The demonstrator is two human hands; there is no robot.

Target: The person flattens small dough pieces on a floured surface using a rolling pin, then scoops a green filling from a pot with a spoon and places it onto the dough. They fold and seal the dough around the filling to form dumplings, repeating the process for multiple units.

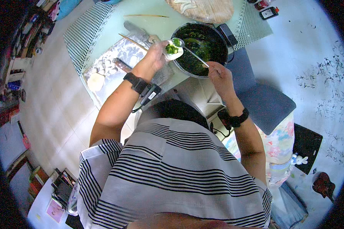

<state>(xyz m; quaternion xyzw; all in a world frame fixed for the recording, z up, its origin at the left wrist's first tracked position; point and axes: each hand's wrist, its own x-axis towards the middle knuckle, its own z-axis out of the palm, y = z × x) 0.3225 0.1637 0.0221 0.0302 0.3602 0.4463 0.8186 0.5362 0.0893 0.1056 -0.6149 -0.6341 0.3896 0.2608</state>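
Note:
My left hand (156,57) holds a round dough wrapper (176,55) with chopped green filling (171,49) on it. In my right hand (219,74) is the handle of a metal spoon (196,56). The spoon's bowl carries more green filling and sits over the wrapper's upper edge. Below the spoon stands a dark round pot (200,43), its inside wall smeared with green bits. Left of my left hand, a floured board (107,58) bears small dough pieces (101,65), a flattened wrapper (96,81) and a rolling pin (122,65), partly hidden by my forearm.
A round wooden board (206,11) with pale dough pieces (185,5) lies at the table's far side. One thin stick (146,16) rests on the green table cover (157,25); another (132,41) crosses the floured board. A blue-grey chair (263,103) stands at the right.

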